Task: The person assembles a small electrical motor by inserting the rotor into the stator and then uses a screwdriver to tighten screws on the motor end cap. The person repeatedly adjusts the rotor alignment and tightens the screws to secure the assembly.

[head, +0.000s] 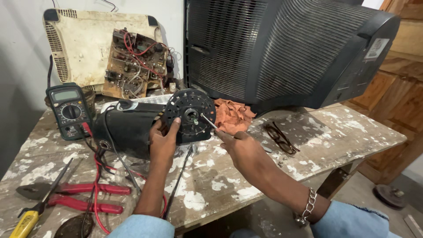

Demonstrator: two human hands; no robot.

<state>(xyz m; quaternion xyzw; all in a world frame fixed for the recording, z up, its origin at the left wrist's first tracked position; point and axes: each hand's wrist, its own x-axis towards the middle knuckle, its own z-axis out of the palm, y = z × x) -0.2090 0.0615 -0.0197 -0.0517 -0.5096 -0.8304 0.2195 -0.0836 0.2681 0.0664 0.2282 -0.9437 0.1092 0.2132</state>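
Observation:
My left hand (164, 142) grips the left edge of a round black motor end plate (190, 115) with holes, fixed to a black cylindrical motor housing (128, 128) lying on the table. My right hand (242, 147) holds a thin metal screwdriver (209, 122) whose tip touches the plate near its centre hub. A chain bracelet (308, 206) hangs on my right wrist.
A green multimeter (69, 110) with red leads stands at the left. Red-handled snips (75, 196) and a yellow screwdriver (25, 222) lie front left. An orange rag (231, 115), glasses (278, 139), a circuit board (135, 64) and a big black television back (286, 48) sit behind on the worn table (343, 132).

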